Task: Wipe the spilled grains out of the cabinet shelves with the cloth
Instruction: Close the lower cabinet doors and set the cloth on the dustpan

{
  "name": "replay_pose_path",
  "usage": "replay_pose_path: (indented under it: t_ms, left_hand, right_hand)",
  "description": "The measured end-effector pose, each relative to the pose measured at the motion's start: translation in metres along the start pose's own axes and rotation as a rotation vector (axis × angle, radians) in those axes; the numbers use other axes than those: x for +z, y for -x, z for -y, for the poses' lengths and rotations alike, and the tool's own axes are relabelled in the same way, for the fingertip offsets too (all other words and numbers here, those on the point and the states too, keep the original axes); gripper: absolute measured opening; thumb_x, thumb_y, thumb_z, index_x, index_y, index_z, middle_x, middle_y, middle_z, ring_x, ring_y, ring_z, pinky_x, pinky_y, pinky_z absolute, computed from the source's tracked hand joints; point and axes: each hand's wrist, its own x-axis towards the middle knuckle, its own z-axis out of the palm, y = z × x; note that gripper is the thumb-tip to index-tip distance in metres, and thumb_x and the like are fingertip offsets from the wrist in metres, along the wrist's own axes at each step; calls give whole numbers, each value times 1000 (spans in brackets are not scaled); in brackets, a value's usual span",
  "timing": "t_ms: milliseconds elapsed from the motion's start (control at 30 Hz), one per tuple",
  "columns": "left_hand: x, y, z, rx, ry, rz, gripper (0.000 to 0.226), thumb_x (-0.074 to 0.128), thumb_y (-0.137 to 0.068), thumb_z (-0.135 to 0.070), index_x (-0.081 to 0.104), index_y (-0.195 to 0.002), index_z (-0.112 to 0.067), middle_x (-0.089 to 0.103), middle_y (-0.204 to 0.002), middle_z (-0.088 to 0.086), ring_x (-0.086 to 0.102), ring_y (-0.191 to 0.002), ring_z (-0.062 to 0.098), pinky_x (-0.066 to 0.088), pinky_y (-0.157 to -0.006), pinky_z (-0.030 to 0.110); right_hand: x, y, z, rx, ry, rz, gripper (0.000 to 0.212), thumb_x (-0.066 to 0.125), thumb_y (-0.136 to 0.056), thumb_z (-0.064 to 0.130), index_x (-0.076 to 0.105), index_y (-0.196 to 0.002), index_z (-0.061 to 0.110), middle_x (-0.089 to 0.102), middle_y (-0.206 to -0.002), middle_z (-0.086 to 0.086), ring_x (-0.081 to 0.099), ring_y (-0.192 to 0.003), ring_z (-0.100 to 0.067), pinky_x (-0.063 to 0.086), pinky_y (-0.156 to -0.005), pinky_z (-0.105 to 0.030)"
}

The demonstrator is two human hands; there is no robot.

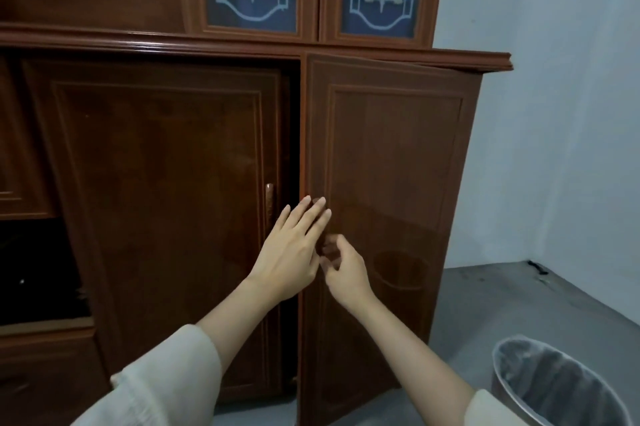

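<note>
1. The step in hand seems to be a door step, not a wiping step. Both hands are at the right lower door (388,217) of the brown wooden cabinet (242,44), which stands slightly ajar, with a dark gap between it and the left lower door (162,203). From one picture I cannot tell if the door is being opened or shut.

2. The cloth is not in view, and neither hand has it. The spilled grains and the shelves are hidden behind the doors, so I cannot say how much wiping is done.

3. The left hand (291,252) is flat, its fingers straight and together, pointing up and to the right. Its fingertips (317,205) lie on or just at the free edge of the right door. It grips nothing.

4. The right hand (346,269) is just below the left one and touches or nearly touches it. Its fingers are curled, thumb towards forefinger, as if pinching something small on the door; what it has, if anything, I cannot tell.

5. Both forearms reach forward and up; light sleeves (166,377) are pushed back.

6. If the wiping is yet to begin, the next move calls for swinging the door wide and fetching the cloth. A lined waste bin (554,384) stands on the floor at the right, probably good for catching the grains.
</note>
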Motion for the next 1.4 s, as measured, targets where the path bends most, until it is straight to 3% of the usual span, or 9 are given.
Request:
replay_pose_path:
  t_ms: [133,300,367,467,533,633,767,1067,1400]
  left_hand:
    - [7,-14,19,37,-161,101,59,34,-96,-22,11,-150,-18,-2,-158,4,-21,-140,19,-17,-111,37]
    - [19,-31,37,62,-319,193,58,32,-97,-22,10,-150,-17,-13,-157,7,-20,-143,25,-19,-110,40]
    - [28,-37,45,91,-324,158,54,40,-95,-15,25,-147,-14,-8,-158,10,-15,-144,27,-15,-111,41]
    - [39,-45,54,177,-343,23,43,73,-72,-8,62,-114,-11,32,-150,15,14,-139,29,16,-110,43]
    - [46,-45,59,160,-263,-33,42,81,-60,-7,67,-99,-12,44,-142,16,27,-134,30,28,-105,43]
    - [54,-45,60,157,-190,-72,39,75,-66,-4,64,-103,-12,37,-147,16,24,-137,31,23,-107,43]
    - [60,-43,60,100,-135,-74,27,65,-78,-17,62,-104,-11,25,-152,15,12,-141,28,13,-111,41]
    - [68,-51,65,95,-242,-55,42,88,-58,-23,67,-93,-12,28,-145,18,28,-134,33,27,-104,44]
    - [82,-72,77,45,-365,-93,41,92,-48,-24,70,-82,-15,46,-137,19,31,-127,31,14,-106,46]
  right_hand:
    - [13,-19,-4,29,32,50,41,55,-90,8,47,-129,18,52,-114,2,56,-91,-11,49,-78,-21]
    - [24,-38,-9,29,66,90,52,53,-89,4,40,-136,21,46,-123,2,50,-112,-15,49,-93,-28]
    - [26,-45,-10,15,88,98,51,52,-88,4,41,-134,22,44,-123,1,48,-114,-15,47,-92,-26]
    - [29,-48,-15,-48,169,72,48,51,-89,5,41,-133,22,39,-126,3,42,-120,-12,38,-85,-14]
    - [30,-42,-17,-125,249,-2,52,51,-90,7,38,-138,22,30,-141,1,34,-131,-12,38,-92,-13]
    - [38,-35,-30,-216,388,12,75,50,-91,10,6,-151,22,-13,-157,0,-5,-146,-15,14,-118,-28]
    - [43,-39,-46,-179,547,146,93,46,-91,8,-32,-139,25,-44,-144,1,-37,-135,-14,-10,-118,-33]
    - [51,-49,-54,-168,532,130,90,45,-93,8,-30,-139,25,-41,-145,2,-39,-132,-14,-12,-115,-32]
    - [53,-76,-55,-157,572,153,89,45,-91,3,-28,-139,21,-41,-144,1,-32,-135,-14,-11,-116,-33]
